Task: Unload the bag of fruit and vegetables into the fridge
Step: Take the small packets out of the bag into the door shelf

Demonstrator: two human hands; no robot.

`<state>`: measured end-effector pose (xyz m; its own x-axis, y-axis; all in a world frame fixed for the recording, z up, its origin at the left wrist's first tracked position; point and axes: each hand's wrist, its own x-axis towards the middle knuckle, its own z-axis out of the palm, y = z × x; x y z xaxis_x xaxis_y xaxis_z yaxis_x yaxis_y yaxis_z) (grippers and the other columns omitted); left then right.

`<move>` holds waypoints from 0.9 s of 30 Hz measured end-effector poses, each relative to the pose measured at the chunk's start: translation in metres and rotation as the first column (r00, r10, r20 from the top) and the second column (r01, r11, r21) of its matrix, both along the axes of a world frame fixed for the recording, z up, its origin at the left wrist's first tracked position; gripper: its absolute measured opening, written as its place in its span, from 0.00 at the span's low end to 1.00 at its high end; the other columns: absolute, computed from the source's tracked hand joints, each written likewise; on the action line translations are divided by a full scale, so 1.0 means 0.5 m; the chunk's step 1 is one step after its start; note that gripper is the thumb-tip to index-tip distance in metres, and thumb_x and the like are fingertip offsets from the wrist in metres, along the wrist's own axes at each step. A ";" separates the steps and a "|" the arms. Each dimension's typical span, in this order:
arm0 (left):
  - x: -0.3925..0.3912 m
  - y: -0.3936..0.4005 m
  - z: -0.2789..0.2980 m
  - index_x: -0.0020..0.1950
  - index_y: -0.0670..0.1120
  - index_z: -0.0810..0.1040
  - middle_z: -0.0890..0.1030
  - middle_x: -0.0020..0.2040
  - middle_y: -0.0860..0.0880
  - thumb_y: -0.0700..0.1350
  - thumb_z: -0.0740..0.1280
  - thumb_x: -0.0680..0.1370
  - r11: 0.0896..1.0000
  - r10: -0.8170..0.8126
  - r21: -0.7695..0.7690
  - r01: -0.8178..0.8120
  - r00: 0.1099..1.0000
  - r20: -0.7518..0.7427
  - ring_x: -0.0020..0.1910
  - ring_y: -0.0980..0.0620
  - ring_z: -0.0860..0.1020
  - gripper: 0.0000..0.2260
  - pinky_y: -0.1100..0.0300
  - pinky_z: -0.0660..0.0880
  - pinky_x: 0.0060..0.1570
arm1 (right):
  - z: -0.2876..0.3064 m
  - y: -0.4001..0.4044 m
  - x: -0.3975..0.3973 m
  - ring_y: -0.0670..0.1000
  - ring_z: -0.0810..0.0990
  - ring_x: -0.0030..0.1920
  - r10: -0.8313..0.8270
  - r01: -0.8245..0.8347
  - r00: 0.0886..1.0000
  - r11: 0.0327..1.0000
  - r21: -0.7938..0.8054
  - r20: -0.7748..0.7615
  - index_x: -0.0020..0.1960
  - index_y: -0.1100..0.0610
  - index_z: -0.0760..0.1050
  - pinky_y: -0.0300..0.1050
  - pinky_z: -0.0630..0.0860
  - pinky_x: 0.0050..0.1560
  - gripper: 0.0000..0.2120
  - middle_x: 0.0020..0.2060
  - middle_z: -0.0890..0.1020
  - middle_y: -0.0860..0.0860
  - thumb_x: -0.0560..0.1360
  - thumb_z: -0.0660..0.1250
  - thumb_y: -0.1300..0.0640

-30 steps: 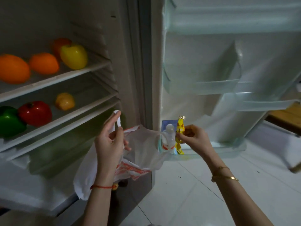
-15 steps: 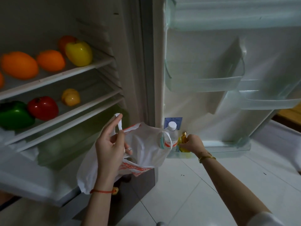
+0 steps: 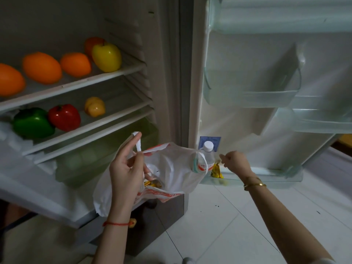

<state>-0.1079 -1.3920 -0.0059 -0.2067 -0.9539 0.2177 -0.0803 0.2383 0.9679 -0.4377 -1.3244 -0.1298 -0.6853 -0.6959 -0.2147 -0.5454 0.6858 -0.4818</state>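
Observation:
My left hand (image 3: pixel 126 171) holds up one handle of the white plastic bag (image 3: pixel 171 168) in front of the open fridge. A gold-wrapped item (image 3: pixel 152 184) lies in the bag's bottom. My right hand (image 3: pixel 235 162) reaches to the lowest door shelf (image 3: pixel 266 176), and its fingertips pinch the top of a yellow packet (image 3: pixel 216 171) standing in that shelf. A clear water bottle (image 3: pixel 206 159) with a white cap stands just left of the packet, partly behind the bag's other handle.
Fridge shelves on the left hold several orange fruits (image 3: pixel 42 67), a yellow apple (image 3: pixel 106 57), a green pepper (image 3: pixel 32 122), a red pepper (image 3: pixel 63 117) and a small yellow fruit (image 3: pixel 94 106). The upper door bins (image 3: pixel 251 98) look bare. White tiled floor (image 3: pixel 238 216) lies below.
My right hand carried the yellow packet from beside the bag down and back into the lowest door shelf, next to the bottle. The left hand kept holding the bag handle.

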 end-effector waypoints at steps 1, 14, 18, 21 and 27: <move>0.002 0.000 -0.001 0.66 0.59 0.76 0.74 0.58 0.25 0.34 0.62 0.80 1.000 -0.001 -0.003 0.001 1.000 0.001 0.25 0.54 0.74 0.23 0.51 0.79 0.30 | 0.024 -0.001 0.008 0.59 0.82 0.41 -0.002 0.000 1.000 0.997 -0.075 -0.026 0.38 0.62 0.81 0.50 0.79 0.46 0.20 0.37 0.85 0.57 0.78 0.62 0.48; 0.044 -0.004 -0.002 0.66 0.59 0.77 0.80 0.51 0.30 0.34 0.63 0.79 1.000 0.025 0.009 -0.024 0.999 -0.021 0.24 0.54 0.73 0.23 0.56 0.75 0.28 | 0.190 -0.066 0.256 0.48 0.75 0.31 0.136 -0.333 0.927 0.726 -0.602 -0.349 0.36 0.55 0.73 0.43 0.71 0.33 0.12 0.30 0.78 0.48 0.75 0.67 0.49; 0.066 -0.007 -0.004 0.66 0.57 0.77 0.77 0.27 0.51 0.33 0.63 0.79 0.999 0.019 0.046 -0.016 0.998 -0.062 0.23 0.52 0.70 0.23 0.58 0.73 0.26 | 0.108 -0.131 0.323 0.46 0.78 0.37 0.567 -0.618 0.785 0.692 -0.373 -0.249 0.43 0.54 0.79 0.43 0.78 0.40 0.07 0.38 0.81 0.47 0.75 0.68 0.51; 0.079 -0.007 -0.001 0.68 0.55 0.76 0.72 0.23 0.48 0.33 0.62 0.79 0.999 0.014 0.053 -0.011 0.998 -0.064 0.22 0.50 0.69 0.22 0.58 0.74 0.25 | 0.026 -0.186 0.371 0.51 0.80 0.49 0.771 -0.783 0.622 0.617 -0.079 -0.139 0.56 0.55 0.79 0.46 0.78 0.51 0.11 0.52 0.82 0.52 0.76 0.68 0.52; 0.101 -0.012 -0.001 0.69 0.52 0.75 0.75 0.25 0.50 0.33 0.61 0.80 0.999 0.000 0.045 0.004 0.996 -0.088 0.22 0.48 0.69 0.22 0.54 0.75 0.24 | -0.099 -0.268 0.412 0.56 0.77 0.55 0.872 -0.837 0.481 0.487 0.250 -0.087 0.61 0.57 0.74 0.47 0.74 0.54 0.17 0.56 0.78 0.57 0.74 0.69 0.54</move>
<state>-0.0572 -1.3980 -0.0065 -0.1905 -0.9628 0.1919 0.0063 0.1943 0.9809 -0.2316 -1.4586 -0.1794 0.1966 -0.9263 -0.3215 -0.9620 -0.1188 -0.2459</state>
